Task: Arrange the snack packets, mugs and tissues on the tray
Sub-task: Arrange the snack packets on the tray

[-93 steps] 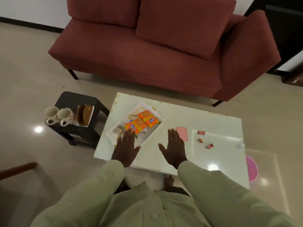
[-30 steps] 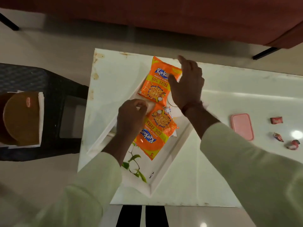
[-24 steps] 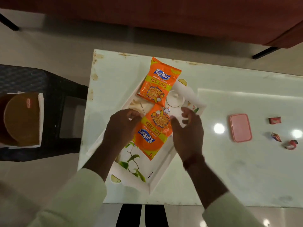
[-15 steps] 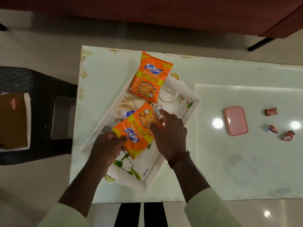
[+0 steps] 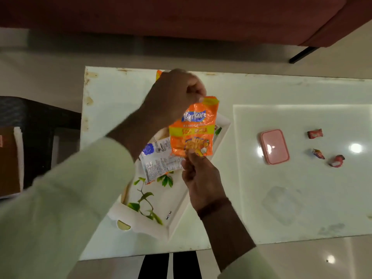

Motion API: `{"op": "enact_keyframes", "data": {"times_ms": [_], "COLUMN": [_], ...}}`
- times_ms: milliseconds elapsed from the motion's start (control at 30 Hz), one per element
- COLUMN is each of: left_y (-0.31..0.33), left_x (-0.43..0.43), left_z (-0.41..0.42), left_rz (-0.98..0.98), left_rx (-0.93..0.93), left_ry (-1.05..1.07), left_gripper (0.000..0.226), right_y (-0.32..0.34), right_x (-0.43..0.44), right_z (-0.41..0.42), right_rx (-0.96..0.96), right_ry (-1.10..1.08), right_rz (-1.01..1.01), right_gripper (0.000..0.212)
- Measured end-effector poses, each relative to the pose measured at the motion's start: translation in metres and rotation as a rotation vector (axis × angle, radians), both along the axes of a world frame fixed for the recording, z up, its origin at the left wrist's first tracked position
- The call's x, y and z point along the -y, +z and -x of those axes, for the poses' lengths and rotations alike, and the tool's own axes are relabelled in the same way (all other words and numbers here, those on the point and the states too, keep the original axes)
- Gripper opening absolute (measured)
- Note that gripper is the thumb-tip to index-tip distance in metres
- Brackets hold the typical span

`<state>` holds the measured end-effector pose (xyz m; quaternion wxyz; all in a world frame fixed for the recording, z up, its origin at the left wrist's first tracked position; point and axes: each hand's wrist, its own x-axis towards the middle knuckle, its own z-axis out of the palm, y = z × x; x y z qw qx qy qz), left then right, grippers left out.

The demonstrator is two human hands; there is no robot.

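An orange snack packet (image 5: pixel 193 130) hangs upright above the white leaf-print tray (image 5: pixel 178 221). My left hand (image 5: pixel 175 93) pinches its top edge and my right hand (image 5: pixel 199 178) pinches its bottom edge. Under it, on the tray, a second packet (image 5: pixel 159 158) lies with its white printed back up. An orange corner of another packet (image 5: pixel 159 74) peeks out behind my left hand at the tray's far end. At the left edge, a brown holder with white tissues (image 5: pixel 9 162) rests on a black stool (image 5: pixel 40 121). No mugs are in view.
The tray lies at an angle on a white glass-topped table (image 5: pixel 281 198). To the right are a pink lidded box (image 5: pixel 274 147) and three wrapped candies (image 5: pixel 319 154). A red sofa (image 5: pixel 181 17) runs along the far side.
Both hands have lifted one orange packet off the tray and turned it upright. A packet lying back-up beneath it is now exposed. My left hand now covers the far packet.
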<state>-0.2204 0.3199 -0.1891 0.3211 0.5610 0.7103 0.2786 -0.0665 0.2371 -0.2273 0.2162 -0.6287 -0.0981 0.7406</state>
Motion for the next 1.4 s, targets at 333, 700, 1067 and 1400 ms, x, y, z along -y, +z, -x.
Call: {"op": "enact_keyframes", "data": {"times_ms": [333,700,1067,1400], "left_y": [-0.056,-0.060,-0.092,-0.106], "left_x": [-0.085,-0.049,0.163,0.190], "left_z": [-0.027,-0.001,0.031,0.037], "left_rz": [0.025,-0.135,0.208,0.152], "left_rx": [-0.107,-0.204,-0.021,-0.046], "left_ry": [-0.399,-0.100,0.139,0.123], "left_gripper": [0.015,0.031,0.043,0.038], "right_y": [-0.029,-0.020,-0.023,-0.078], "right_x": [-0.039,-0.020,0.070,0.031], "right_z": [0.028,0.018,0.004,-0.009], "right_rx": [-0.036,0.082,0.605,0.978], "right_ry": [-0.441,-0.465,0.181,1.170], "right_rz": [0.149,0.087,-0.276,-1.346], "right_gripper": [0.017,0.008,0.041,0.041]}}
